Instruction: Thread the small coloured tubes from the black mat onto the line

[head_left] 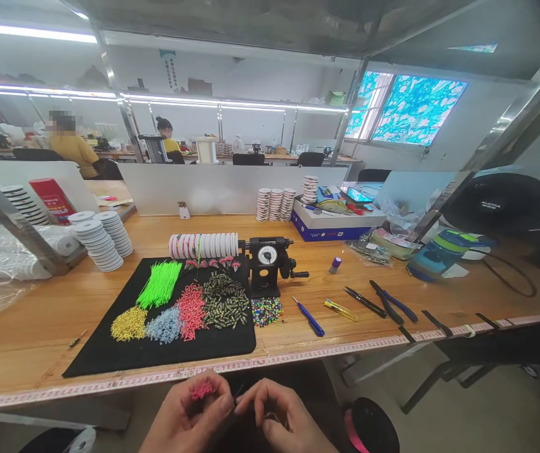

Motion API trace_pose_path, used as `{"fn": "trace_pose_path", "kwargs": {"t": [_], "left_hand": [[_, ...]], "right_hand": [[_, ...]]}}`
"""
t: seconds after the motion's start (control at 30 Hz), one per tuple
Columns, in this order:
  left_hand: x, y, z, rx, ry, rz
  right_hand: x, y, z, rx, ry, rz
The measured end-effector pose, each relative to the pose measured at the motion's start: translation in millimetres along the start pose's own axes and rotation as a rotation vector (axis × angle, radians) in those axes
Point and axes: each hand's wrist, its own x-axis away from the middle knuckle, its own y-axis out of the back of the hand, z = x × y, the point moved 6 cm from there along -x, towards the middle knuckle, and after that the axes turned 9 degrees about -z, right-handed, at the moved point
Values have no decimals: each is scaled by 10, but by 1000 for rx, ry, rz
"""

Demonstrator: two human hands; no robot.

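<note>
My left hand is curled in front of the table edge, with a cluster of small pinkish-red pieces in its fingers. Close beside it, my right hand has its thumb and forefinger pinched together, the tips almost meeting the left thumb. A thin dark bit shows between the two hands, too small to name. On the black mat lie piles of red tube-like pieces, blue-grey pieces, gold pieces, dark patterned barrel pieces and bright green thin sticks.
Behind the mat stands a hand-crank winder with white spools. To its right lie multicoloured beads, a blue pen-like tool, a yellow tube, tweezers and pliers. A tape measure runs along the table edge.
</note>
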Motion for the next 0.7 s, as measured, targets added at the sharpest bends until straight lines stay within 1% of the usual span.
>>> {"fn": "trace_pose_path", "kwargs": {"t": [0.07, 0.13, 0.17, 0.2, 0.23, 0.27, 0.33, 0.4, 0.47, 0.53, 0.6, 0.63, 0.7], "left_hand": [[-89, -44, -40, -156, -76, 1], [-180, -93, -76, -308, -148, -6], [-228, -121, -91, -364, -172, 1], [-280, -143, -110, -414, -196, 1], [-341, -150, -141, -467, -234, -22], [-413, -140, -181, -519, -281, -71], [-588, -79, -261, -597, -373, -215], [-798, 4, -299, -625, -420, -359], [-1011, 48, -284, -643, -430, -426], [-1157, 50, -257, -656, -435, -440], [-1171, 22, -264, -653, -460, -427], [-1123, 9, -288, -649, -485, -416], [-943, 5, -360, -643, -546, -366]], "right_hand": [[3, -45, -103, -246, -72, 45], [1, -37, -235, -408, -135, 6], [0, -12, -301, -433, -162, -38], [-1, 28, -356, -412, -186, -99], [3, 73, -394, -360, -213, -157], [9, 119, -408, -318, -239, -211], [25, 197, -362, -335, -280, -300], [37, 232, -263, -507, -319, -348], [40, 238, -154, -696, -340, -365], [40, 238, -81, -800, -348, -375], [43, 244, -52, -821, -344, -387], [48, 254, -48, -806, -337, -394], [64, 276, -43, -733, -318, -394]]}}
